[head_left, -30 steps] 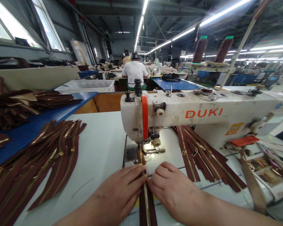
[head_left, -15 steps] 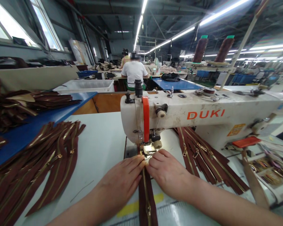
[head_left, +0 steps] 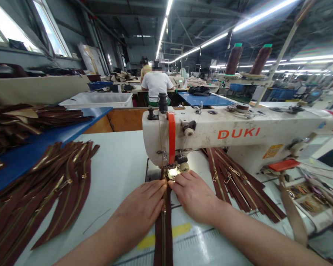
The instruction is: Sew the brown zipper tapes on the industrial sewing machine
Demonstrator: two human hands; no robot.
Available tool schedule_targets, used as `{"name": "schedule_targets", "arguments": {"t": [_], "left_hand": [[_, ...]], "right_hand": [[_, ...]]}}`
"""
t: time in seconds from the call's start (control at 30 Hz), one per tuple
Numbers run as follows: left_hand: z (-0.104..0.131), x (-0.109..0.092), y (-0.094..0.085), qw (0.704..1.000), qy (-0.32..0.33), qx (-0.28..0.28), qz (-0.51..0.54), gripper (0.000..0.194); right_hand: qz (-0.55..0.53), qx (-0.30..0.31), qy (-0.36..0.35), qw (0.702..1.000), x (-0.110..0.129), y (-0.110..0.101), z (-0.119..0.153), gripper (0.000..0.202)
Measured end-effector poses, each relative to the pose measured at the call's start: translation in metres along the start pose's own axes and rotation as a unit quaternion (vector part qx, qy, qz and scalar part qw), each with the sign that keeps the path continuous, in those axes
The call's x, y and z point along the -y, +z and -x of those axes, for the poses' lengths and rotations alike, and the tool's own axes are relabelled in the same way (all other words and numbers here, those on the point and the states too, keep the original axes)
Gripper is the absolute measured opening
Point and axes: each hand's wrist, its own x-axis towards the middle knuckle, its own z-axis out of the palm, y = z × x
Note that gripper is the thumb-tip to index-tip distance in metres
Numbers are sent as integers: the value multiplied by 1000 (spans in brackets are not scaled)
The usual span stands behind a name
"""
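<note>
A dark red zipper (head_left: 163, 236) with gold teeth lies lengthwise on the table and runs up under the presser foot (head_left: 172, 173) of a white DUKI sewing machine (head_left: 238, 135). My left hand (head_left: 140, 212) presses flat on the zipper's left tape. On the right tape rests my right hand (head_left: 194, 195), its fingertips close to the presser foot. Both hands lie with fingers together, thumbs nearly meeting over the teeth.
A heap of dark red zippers (head_left: 44, 192) lies at the left, another pile (head_left: 238, 181) behind the machine at the right. More brown pieces sit on a blue shelf (head_left: 30, 151). Two thread cones (head_left: 246, 59) stand above. A person in white (head_left: 157, 85) sits far ahead.
Both hands have slid forward with the zipper toward the presser foot; the zipper has fed further under the machine.
</note>
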Motion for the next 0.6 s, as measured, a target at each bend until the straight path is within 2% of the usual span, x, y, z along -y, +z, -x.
{"name": "schedule_targets", "arguments": {"t": [0.2,0.47,0.6], "left_hand": [[0,0,1,1000,7,-4,23,37],[-1,3,5,997,-29,4,64,36],[0,2,-3,995,-65,2,82,35]], "right_hand": [[-6,-20,13,1000,-1,0,4,11],[-36,-21,30,999,-2,-2,4,19],[-58,-27,36,997,-2,-2,3,22]]}}
